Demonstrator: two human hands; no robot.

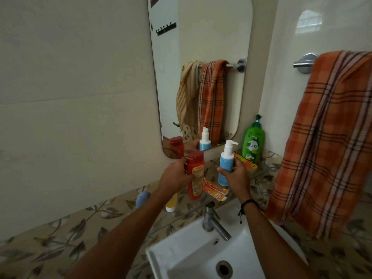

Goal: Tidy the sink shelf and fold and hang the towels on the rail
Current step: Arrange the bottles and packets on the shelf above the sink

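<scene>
My left hand point(174, 179) grips a tall red bottle point(195, 174) upright over the glass shelf point(259, 174) below the mirror. To its right, my right hand point(235, 175) holds a white pump bottle with a blue label point(227, 161), also upright. A green pump bottle point(253, 143) stands at the shelf's far right corner. An orange carton point(244, 163) lies behind my right hand, and another orange carton point(215, 190) lies between my hands. An orange checked towel point(324, 141) hangs loose over the rail point(305, 62) on the right wall.
A white sink point(193, 256) with a steel tap point(213, 220) sits below my arms. A yellow tube point(172, 204) and a blue object point(143, 198) lie at the shelf's left. The mirror point(201, 57) reflects the orange towel and a yellow striped one.
</scene>
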